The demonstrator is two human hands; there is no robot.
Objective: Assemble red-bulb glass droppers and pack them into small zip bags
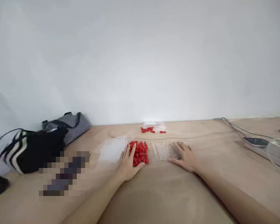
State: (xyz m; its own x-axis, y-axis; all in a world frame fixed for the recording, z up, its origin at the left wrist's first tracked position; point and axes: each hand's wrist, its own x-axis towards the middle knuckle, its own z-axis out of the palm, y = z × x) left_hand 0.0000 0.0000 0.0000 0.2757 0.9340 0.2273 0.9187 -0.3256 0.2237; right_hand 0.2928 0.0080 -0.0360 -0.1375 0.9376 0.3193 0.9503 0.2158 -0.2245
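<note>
My left hand [130, 163] lies with fingers spread against the left side of a heap of small red cone-shaped pieces [141, 152]. Right beside the heap is a row of thin pale sticks [160, 151], laid side by side and pointing away from me. At the row's right end rests my right hand [185, 157], its fingers stretched out and apart over the last sticks. Neither hand is closed around anything. What the sticks are cannot be made out exactly; some are hidden under the right fingers.
White paper or plastic [112, 150] lies left of the heap. More red pieces [147, 129] sit near a clear bag [160, 127] by the wall. A striped bag [76, 127] and a black bag [45, 149] stand at left; a phone-like device [256, 142] and cables [235, 127] at right.
</note>
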